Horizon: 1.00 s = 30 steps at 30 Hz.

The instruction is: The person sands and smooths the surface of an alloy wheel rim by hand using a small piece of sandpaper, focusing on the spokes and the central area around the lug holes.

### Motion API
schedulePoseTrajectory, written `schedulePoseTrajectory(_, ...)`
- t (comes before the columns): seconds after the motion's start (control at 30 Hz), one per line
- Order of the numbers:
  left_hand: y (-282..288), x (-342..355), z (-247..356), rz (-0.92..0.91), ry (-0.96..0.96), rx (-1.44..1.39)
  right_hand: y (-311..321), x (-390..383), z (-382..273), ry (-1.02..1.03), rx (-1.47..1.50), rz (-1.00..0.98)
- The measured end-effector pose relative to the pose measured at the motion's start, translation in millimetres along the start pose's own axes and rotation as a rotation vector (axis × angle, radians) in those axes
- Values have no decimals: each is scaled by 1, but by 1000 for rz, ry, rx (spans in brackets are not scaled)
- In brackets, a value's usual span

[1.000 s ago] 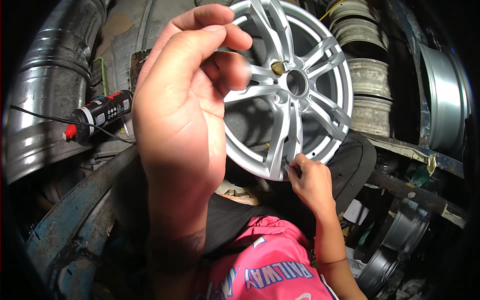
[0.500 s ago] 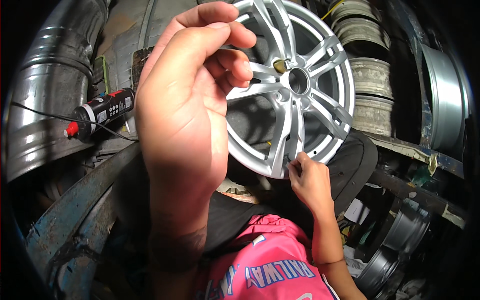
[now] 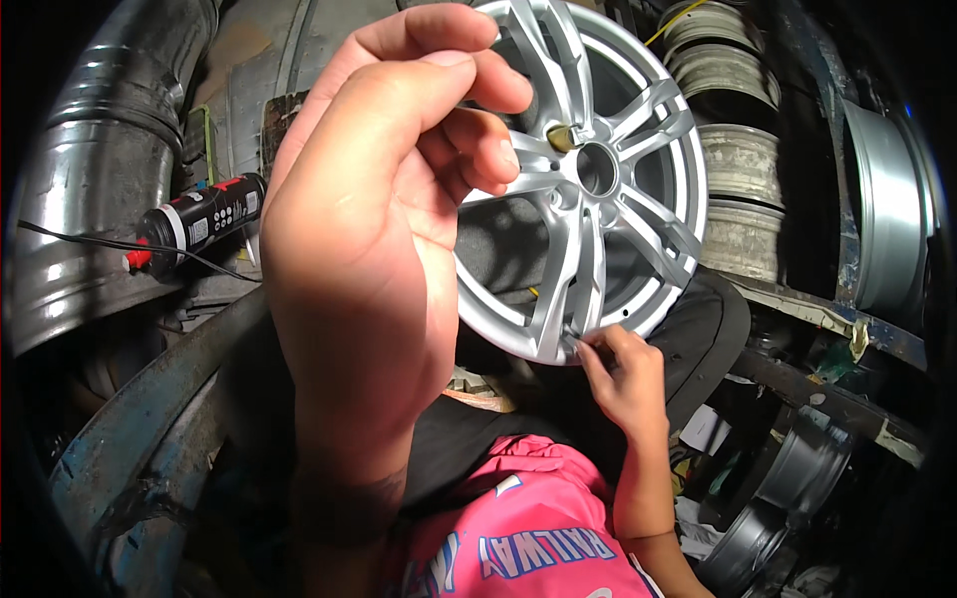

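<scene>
A silver alloy wheel (image 3: 570, 249) with paired spokes lies tilted across my lap. My left hand (image 3: 374, 189) is raised close to the view, in front of the wheel's left side. Its fingers are curled in and the thumb rests against them; whatever they hold, if anything, is hidden. At the wheel's near rim, my right hand (image 3: 626, 374) pinches thumb and fingers together beside the end of a spoke. A small dark patch shows at those fingertips, too small to name. A brownish-yellow bit (image 3: 563, 138) sits in a hole by the hub.
A black bottle with a red cap (image 3: 204, 221) lies at left, a dark cable (image 3: 90, 239) across it. Large shiny metal cylinders (image 3: 90, 199) stand beyond. Stacked dull wheels (image 3: 738, 159) fill a rack at right, with another silver wheel (image 3: 887, 209) beside them. A bluish metal beam (image 3: 140, 429) runs lower left.
My left hand has shifted slightly right in the view, still curled. My right hand has moved a little lower along with the wheel's near rim and remains pinched.
</scene>
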<state>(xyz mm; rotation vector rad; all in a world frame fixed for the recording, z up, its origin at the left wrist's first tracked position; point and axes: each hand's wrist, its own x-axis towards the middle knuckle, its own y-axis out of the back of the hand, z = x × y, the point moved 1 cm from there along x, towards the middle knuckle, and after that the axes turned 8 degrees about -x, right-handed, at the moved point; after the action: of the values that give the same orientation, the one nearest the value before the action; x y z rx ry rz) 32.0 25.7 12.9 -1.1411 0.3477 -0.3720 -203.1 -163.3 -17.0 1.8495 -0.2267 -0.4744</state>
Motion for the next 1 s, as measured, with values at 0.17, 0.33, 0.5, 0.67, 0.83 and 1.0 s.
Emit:
schedulePoseTrajectory(0.17,-3,-2,-3,-3,12,4,15,-17,1,83,-87,-44)
schedulePoseTrajectory(0.33,-6,-2,-11,27,-40,17,-1,-8,-5,7,-123,-43)
schedulePoseTrajectory(0.5,-22,-9,-12,12,-100,-23,-13,-3,-2,-26,-149,-27)
schedulePoseTrajectory(0.67,-19,-10,-9,25,-107,-13,-18,4,-7,-86,-179,-9)
schedulePoseTrajectory(0.83,-12,-1,-3,94,-57,19,-24,13,-5,-144,-181,17)
schedulePoseTrajectory(1.0,-14,3,4,133,15,64,-12,9,-8,-160,-153,-78)
